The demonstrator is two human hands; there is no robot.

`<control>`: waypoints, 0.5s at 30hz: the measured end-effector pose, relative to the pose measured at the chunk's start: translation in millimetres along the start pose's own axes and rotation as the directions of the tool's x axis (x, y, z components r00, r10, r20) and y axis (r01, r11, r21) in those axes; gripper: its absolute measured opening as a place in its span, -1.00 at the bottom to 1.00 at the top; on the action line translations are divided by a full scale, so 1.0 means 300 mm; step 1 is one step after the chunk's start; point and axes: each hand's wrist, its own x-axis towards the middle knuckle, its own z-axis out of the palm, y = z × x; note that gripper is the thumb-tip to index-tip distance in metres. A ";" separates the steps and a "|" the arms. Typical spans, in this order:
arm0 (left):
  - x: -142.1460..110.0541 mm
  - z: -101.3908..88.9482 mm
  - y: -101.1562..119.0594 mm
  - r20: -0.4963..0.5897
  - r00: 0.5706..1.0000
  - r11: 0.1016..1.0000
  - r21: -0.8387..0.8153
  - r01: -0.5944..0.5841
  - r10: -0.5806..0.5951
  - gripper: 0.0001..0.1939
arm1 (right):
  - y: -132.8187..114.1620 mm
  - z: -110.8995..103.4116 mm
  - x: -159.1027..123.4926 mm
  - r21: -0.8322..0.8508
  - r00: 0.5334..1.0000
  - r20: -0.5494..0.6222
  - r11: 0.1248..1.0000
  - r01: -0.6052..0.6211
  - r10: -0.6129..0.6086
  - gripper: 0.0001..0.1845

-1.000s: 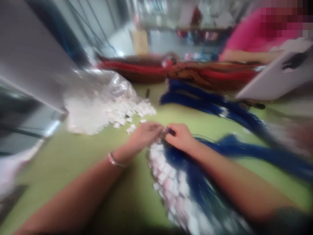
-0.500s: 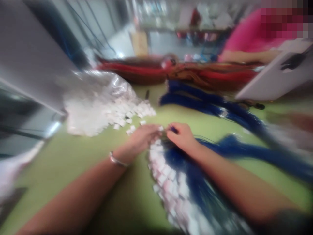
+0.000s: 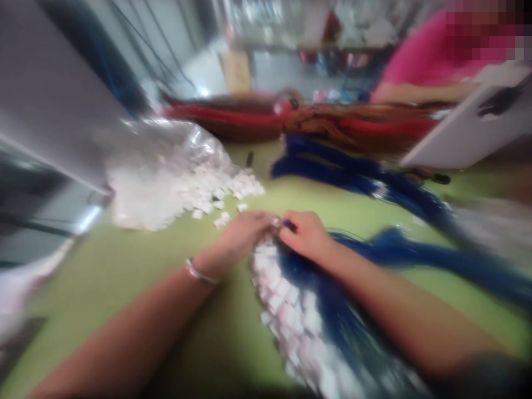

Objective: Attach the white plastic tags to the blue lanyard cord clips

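1. The left hand (image 3: 249,231) is closing its fingertips around a small white piece (image 3: 275,222); blur and the fingers are hiding most of its shape.
2. The right hand (image 3: 306,233) is curling shut on blue strands (image 3: 290,225), with only a short dark-blue bit showing; whether strand and piece are touching, one cannot tell.
3. Just below the hands, a long cluster of white pieces (image 3: 291,310) is lying on the green tabletop (image 3: 124,288), running out of view at the bottom edge.
4. Beside it, loose blue wires (image 3: 344,316) are passing partly under the right forearm, their lower ends blurring.
5. Left of centre, a white heap (image 3: 208,191) is spreading from a clear plastic bag (image 3: 183,138), whose contents are smearing together.
6. Farther back, blue bundles (image 3: 328,172) are lying before red and brown bundles (image 3: 241,117).
7. A person in pink (image 3: 415,61) is showing only partly, pixelation covering the upper right.
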 end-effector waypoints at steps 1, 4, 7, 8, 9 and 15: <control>-0.001 0.001 0.001 -0.012 1.000 0.999 0.041 -0.015 0.016 -0.75 | 0.001 0.000 0.001 -0.001 1.000 0.016 1.000 0.009 -0.009 -0.86; -0.010 0.010 0.006 -0.034 0.996 0.985 0.155 -0.072 0.078 -0.80 | 0.005 0.005 0.007 0.007 1.000 0.018 1.000 0.000 0.000 -0.87; -0.020 0.028 0.011 -0.080 0.988 0.972 0.209 -0.110 0.129 -0.83 | 0.005 0.013 0.011 0.062 0.999 -0.029 0.997 -0.044 0.046 -0.87; -0.022 0.032 0.012 -0.095 0.986 0.972 0.207 -0.115 0.137 -0.83 | 0.004 0.013 0.011 0.098 0.997 -0.045 0.993 -0.064 0.068 -0.86; -0.023 0.036 0.011 -0.108 0.985 0.974 0.196 -0.114 0.137 -0.83 | 0.002 0.012 0.012 0.136 0.994 -0.056 0.987 -0.085 0.094 -0.84; -0.011 0.029 -0.006 -0.094 0.990 0.991 0.092 -0.097 0.105 -0.77 | 0.006 0.001 0.014 0.238 0.983 0.013 0.955 -0.179 0.181 -0.77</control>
